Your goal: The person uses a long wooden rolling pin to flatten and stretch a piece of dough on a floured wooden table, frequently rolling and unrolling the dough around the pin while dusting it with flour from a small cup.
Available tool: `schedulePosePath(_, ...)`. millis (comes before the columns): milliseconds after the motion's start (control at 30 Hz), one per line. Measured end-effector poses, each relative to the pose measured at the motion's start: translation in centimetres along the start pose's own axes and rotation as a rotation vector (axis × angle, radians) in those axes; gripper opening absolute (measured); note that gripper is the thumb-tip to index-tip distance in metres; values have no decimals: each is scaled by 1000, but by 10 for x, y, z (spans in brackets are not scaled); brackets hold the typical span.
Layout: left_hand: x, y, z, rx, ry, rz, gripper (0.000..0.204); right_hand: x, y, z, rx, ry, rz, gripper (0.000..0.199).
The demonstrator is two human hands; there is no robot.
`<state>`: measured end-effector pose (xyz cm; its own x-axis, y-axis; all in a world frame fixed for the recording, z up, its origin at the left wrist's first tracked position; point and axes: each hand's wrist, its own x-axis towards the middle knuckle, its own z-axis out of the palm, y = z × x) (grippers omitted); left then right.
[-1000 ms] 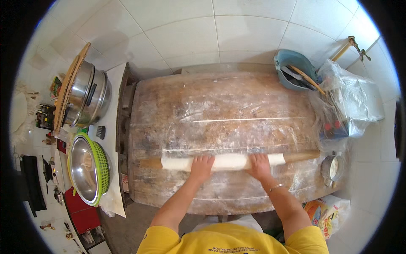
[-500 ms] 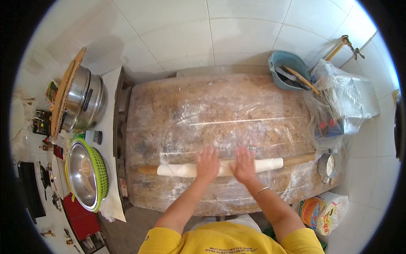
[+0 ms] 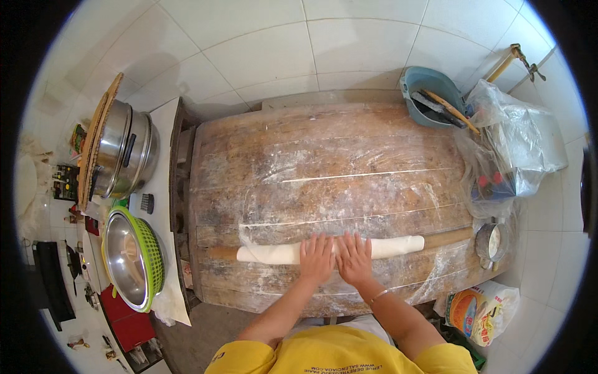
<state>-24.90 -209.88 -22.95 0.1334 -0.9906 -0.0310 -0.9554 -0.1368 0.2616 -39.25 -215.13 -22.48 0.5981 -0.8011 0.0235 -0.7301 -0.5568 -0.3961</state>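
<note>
2 hands (image 3: 336, 258) flat, spread on dough-wrapped rolling pin (image 3: 324, 250), floured wooden surface (image 3: 324, 162), tiled wall behind, near edge close, wide bare boards beyond

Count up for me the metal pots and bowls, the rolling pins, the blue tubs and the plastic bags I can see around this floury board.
Metal pots and bowls: 3 – stacked pot, bowl in green basket, small cup
Rolling pins: 1 – dough-wrapped rolling pin, under both hands
Blue tubs: 1 – blue tub
Plastic bags: 2 – clear bag, printed bag
Total: 7

Middle of the dough-wrapped rolling pin (image 3: 274, 252) under both hands.
</note>
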Motion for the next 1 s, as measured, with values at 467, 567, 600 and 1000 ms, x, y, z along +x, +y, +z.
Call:
schedulePosePath(467,15,-11,-5,55,-58,20,59,9,4,-12,62,-84,3,57)
schedulePosePath(567,41,-5,-20,52,-63,33,56,38,17,-6,-18,-28,-32,58)
schedulePosePath(600,69,-11,-23,72,-1,3,57,67,15,-16,-18,-21,22,59)
schedulePosePath(1000,94,-49,-29,119,-92,215,79,107,44,-35,-133,-187,-152,82)
